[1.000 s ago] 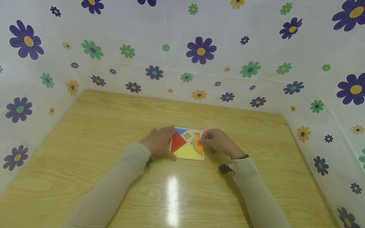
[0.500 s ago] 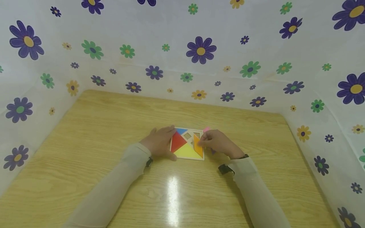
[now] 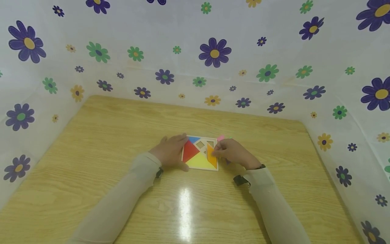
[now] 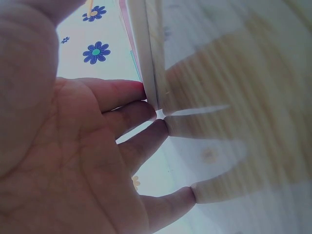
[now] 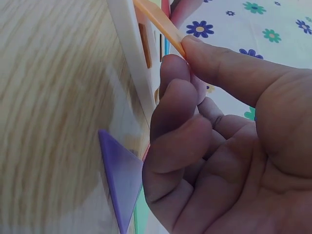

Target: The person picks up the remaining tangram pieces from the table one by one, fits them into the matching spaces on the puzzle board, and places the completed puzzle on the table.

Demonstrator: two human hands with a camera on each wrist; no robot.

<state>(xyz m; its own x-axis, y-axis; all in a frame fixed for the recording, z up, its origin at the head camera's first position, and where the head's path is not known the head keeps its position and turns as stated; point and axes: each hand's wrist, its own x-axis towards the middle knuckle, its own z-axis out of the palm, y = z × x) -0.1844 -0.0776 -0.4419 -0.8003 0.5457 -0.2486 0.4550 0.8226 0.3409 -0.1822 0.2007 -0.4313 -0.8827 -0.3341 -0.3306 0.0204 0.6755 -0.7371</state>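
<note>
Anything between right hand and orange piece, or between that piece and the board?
Nothing visible: the right hand pinches the orange piece, tilted over the board. The purple piece lies off to the side.

The head camera looks forward and down from above the near side of the light wood-grain counter [image 3: 137,118]; its range is the longest, reaching both far corners and the white flower-printed sheet [image 3: 182,20] behind the far edge. The left wrist camera faces, at close range, along the left hand [image 3: 170,152], counter surface turned sideways at frame right. The right wrist camera faces likewise along the right hand [image 3: 233,152], counter surface at frame left. Head and right wrist views share the flat orange parallelogram [image 3: 212,158] and purple triangle [image 5: 121,178].
</note>
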